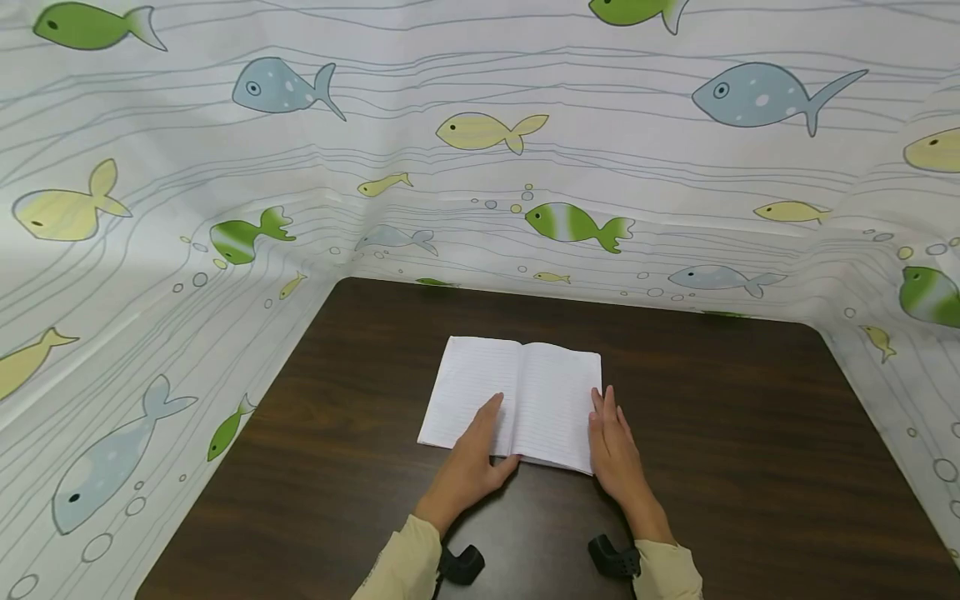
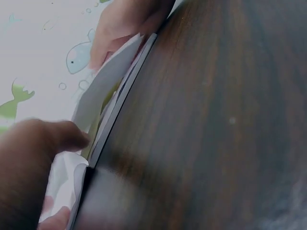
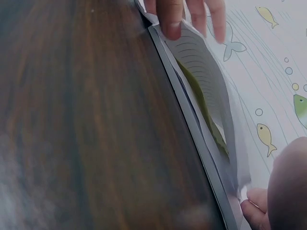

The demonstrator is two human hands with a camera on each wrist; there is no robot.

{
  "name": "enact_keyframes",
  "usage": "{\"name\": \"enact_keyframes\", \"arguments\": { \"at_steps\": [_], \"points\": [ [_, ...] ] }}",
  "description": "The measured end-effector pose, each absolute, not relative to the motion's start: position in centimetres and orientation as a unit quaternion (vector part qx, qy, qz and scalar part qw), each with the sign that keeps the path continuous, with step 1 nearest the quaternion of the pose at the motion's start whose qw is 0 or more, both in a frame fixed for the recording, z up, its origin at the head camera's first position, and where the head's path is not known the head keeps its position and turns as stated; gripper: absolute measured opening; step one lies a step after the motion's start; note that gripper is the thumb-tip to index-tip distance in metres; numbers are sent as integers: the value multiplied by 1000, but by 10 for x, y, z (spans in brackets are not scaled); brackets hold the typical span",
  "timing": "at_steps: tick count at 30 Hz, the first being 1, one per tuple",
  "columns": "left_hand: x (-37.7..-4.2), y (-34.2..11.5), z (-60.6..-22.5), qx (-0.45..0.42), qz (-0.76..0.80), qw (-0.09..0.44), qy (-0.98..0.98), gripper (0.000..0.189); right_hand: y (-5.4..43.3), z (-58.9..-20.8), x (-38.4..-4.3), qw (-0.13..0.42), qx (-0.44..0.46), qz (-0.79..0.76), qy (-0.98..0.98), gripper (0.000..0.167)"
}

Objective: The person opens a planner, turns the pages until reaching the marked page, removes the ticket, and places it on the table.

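An open notebook [image 1: 480, 367] with ruled white pages lies on the dark table. My left hand [image 1: 472, 462] rests on the left page, fingers extended and thumb beside the lower end of the spine. Along the notebook's right edge lies my right hand [image 1: 617, 450], its fingers mostly straight and touching the page side. In the right wrist view the upper pages [image 3: 225, 110] bow up from the stack below, and an olive-green strip [image 3: 204, 108] shows in that gap. The left thumb [image 3: 170, 19] presses at the spine there.
The brown wood-grain table [image 1: 750, 433] extends around the notebook. A white fish-print sheet [image 1: 420, 92] stands behind the table and along both sides. Black camera mounts sit at the left wrist [image 1: 461, 565] and the right wrist [image 1: 613, 557], close over the tabletop.
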State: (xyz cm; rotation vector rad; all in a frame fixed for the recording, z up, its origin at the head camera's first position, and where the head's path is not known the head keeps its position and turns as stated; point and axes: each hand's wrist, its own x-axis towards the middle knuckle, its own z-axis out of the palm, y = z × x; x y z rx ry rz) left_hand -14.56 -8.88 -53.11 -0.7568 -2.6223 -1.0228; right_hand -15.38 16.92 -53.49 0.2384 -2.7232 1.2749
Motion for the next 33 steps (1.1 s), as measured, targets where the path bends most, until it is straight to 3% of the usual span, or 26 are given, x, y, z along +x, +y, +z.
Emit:
{"name": "enact_keyframes", "arguments": {
  "at_steps": [14,23,29,33],
  "points": [
    [-145,-89,-529,-249,-447,159,-844,91,170,-541,-153,103,101,392,-908,61],
    [-149,-88,-529,-237,-421,292,-826,90,170,-541,-154,91,95,383,-915,66],
    [-150,-86,-526,-151,-399,371,-825,81,169,-539,-156,75,85,373,-921,68],
    [-151,-87,-524,-99,-355,385,-846,84,169,-538,-156,67,81,372,-922,68]
  ]
}}
